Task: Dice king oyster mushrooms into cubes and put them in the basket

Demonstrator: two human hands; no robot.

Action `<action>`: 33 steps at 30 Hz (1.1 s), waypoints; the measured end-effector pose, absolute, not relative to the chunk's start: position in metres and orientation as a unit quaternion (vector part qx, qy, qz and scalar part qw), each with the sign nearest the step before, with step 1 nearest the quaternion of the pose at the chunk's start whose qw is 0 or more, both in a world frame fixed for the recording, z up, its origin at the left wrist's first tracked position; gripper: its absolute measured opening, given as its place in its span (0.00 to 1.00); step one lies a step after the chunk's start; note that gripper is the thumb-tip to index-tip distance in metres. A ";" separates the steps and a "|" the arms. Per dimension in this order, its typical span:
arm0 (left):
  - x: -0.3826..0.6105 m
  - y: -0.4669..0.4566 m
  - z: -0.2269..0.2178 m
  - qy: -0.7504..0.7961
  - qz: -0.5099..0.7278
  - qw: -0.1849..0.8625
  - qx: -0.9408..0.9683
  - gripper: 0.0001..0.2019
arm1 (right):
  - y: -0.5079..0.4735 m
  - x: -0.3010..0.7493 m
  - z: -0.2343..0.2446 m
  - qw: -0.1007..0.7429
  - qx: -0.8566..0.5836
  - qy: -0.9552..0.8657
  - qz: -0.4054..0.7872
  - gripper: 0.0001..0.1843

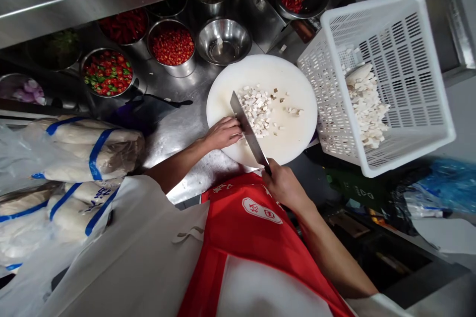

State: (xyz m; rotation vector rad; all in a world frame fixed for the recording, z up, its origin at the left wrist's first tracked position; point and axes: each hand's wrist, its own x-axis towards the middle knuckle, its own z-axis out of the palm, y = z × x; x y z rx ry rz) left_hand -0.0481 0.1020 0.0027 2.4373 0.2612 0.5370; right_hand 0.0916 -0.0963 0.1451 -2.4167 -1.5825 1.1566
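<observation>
My right hand (284, 185) is closed round the handle of a cleaver (247, 129), whose blade lies across the near left part of a round white cutting board (290, 133). My left hand (223, 132) rests curled on the board, fingers pressed against the blade's left side; what lies under them is hidden. Right of the blade is a pile of small white diced cubes (258, 106), with a few strays further right.
A white plastic basket (409, 124) holding more white cubes tilts against the board's right side. Steel bowls of chopped red chili (171, 45), mixed peppers (107, 72) and an empty bowl (223, 39) stand behind. Bagged white mushrooms (85, 153) lie at left.
</observation>
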 end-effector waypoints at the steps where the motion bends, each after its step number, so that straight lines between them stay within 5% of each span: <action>1: -0.047 0.102 0.003 0.094 0.199 0.312 0.924 0.09 | -0.090 0.091 0.134 0.015 -0.780 -0.509 0.363 0.17; 6: -0.049 0.101 0.006 0.082 0.193 0.310 0.927 0.10 | -0.065 0.094 0.095 0.077 -0.780 -0.524 0.332 0.21; 10: -0.066 0.092 0.008 0.105 0.226 0.332 0.910 0.10 | -0.077 0.097 0.108 0.112 -0.777 -0.524 0.330 0.22; 16: -0.081 0.079 0.000 0.173 0.254 0.344 0.887 0.08 | -0.102 0.092 0.145 0.096 -0.759 -0.540 0.351 0.19; 21: -0.075 0.079 -0.002 0.147 0.228 0.311 0.911 0.09 | -0.081 0.088 0.117 0.028 -0.771 -0.530 0.351 0.18; 33: -0.085 0.070 -0.004 0.182 0.268 0.337 0.884 0.06 | -0.094 0.086 0.131 0.076 -0.759 -0.544 0.349 0.15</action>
